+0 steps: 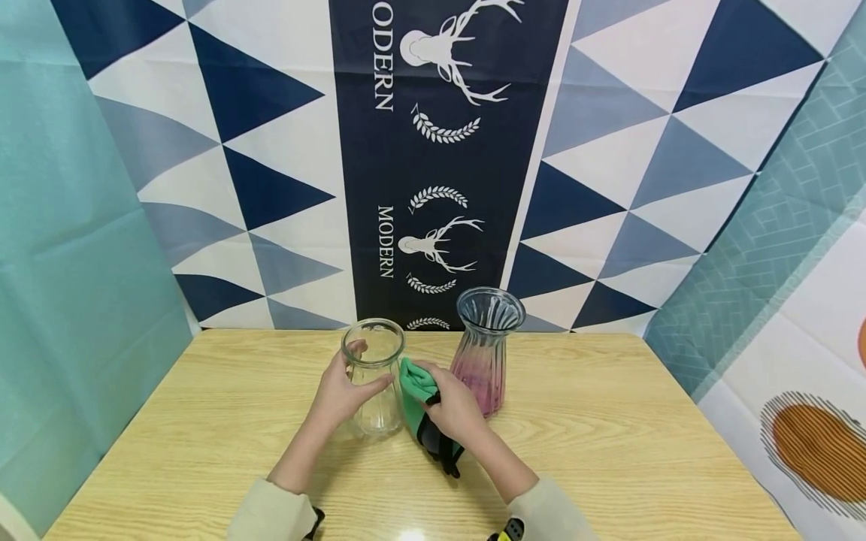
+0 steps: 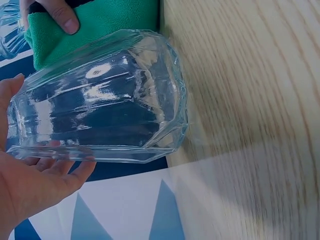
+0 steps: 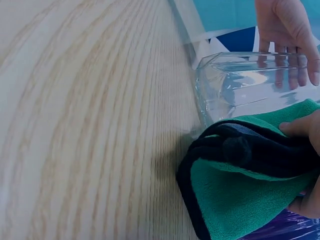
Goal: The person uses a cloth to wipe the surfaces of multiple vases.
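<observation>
A clear glass vase (image 1: 379,406) stands upright on the table, with a round rim and faceted sides. My left hand (image 1: 343,387) holds it near the neck, thumb on the near side and fingers behind the glass. In my right hand (image 1: 455,402) is a folded green cloth with black edging (image 3: 240,200), pinched at its upper part so the rest hangs down. The cloth (image 2: 100,25) lies close along the clear vase's side in the left wrist view. Just behind the right hand stands a ribbed glass vase (image 1: 479,368), blue-grey at its flared rim and pink at the base.
The light wooden table (image 1: 595,436) reaches to a wall hanging (image 1: 433,165) with triangles and deer heads at its back edge. A teal curtain (image 1: 81,263) borders the left side, and a patterned cloth (image 1: 798,361) the right.
</observation>
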Available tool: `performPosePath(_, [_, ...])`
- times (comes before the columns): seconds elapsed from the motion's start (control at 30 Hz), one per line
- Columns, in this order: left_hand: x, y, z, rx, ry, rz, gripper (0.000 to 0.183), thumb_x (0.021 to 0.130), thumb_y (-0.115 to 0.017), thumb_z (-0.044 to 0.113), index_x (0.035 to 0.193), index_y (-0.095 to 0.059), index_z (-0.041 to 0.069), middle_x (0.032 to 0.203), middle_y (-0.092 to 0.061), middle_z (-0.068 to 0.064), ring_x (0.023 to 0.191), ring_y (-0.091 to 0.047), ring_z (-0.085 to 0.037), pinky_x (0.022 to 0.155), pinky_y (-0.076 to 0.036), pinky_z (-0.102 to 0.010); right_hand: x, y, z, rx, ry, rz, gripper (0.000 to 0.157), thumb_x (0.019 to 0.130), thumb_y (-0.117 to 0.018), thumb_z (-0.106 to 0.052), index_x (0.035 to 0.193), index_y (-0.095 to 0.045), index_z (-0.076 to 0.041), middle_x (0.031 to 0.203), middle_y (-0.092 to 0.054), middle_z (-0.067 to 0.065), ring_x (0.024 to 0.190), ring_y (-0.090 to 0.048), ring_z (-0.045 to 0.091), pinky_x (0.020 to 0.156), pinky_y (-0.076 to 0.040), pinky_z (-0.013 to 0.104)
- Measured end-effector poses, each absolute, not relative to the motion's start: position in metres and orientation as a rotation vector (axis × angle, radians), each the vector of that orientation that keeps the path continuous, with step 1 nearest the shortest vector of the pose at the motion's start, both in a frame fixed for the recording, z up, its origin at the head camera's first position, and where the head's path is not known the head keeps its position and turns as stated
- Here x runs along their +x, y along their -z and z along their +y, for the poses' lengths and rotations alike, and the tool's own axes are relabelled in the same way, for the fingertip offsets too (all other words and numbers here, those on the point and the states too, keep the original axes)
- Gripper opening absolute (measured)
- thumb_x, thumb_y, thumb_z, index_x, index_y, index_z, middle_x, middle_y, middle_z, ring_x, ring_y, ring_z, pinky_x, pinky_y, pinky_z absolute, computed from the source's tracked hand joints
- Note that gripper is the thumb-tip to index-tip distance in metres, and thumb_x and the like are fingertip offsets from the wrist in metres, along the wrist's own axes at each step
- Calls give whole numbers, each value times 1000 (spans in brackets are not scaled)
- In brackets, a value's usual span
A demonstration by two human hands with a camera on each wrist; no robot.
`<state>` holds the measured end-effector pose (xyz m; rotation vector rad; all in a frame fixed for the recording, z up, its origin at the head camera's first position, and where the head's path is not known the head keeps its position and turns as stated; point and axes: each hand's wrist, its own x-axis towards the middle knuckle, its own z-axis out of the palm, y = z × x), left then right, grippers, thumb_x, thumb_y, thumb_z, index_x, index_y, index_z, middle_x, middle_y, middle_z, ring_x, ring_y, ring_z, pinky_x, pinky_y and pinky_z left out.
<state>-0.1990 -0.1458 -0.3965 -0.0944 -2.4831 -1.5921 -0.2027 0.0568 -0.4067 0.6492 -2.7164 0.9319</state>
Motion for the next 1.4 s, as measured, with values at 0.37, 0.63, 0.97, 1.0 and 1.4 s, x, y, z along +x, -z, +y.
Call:
performPosePath(0.37, [-200, 399, -147, -112, 1636, -2466, 75, 73, -79, 32, 135, -43, 9, 139, -48, -12, 130, -41, -32, 104, -37, -51, -199, 405, 51, 551, -1018, -2624, 66, 75, -73, -1, 133, -50, -23, 124, -60, 10, 110, -59, 28, 88, -51, 45])
performPosePath(0.63, [-201, 398, -145, -126, 1664, -2441, 76, 73, -80, 30, 135, -43, 7, 138, -48, -13, 131, -40, -33, 104, -37, -53, -197, 406, 50, 581, -1053, -2611, 65, 77, -72, 0, 134, -49, -21, 127, -58, 10, 113, -57, 29, 91, -50, 46])
performPosePath(0.97, [-201, 398, -145, -101, 1669, -2447, 74, 74, -78, 24, 136, -42, 7, 140, -46, -14, 133, -38, -37, 105, -34, -56, -195, 414, 52, 608, -959, -2697, 63, 76, -73, -2, 131, -50, -24, 122, -60, 11, 109, -59, 29, 88, -51, 46])
performPosePath(1.0, [-202, 399, -145, -101, 1673, -2446, 73, 74, -78, 24, 136, -42, 7, 140, -46, -15, 133, -37, -37, 106, -34, -56, -195, 414, 52, 610, -946, -2700, 63, 76, -73, -2, 131, -50, -24, 121, -61, 11, 108, -60, 28, 88, -51, 46])
performPosePath(1.4, [-204, 402, -140, -67, 1613, -2428, 86, 66, -84, 37, 136, -42, 9, 134, -35, -17, 127, -39, -34, 100, -39, -52, -193, 411, 51, 578, -933, -2635, 65, 76, -73, -2, 132, -50, -26, 120, -61, 9, 105, -61, 27, 84, -52, 45])
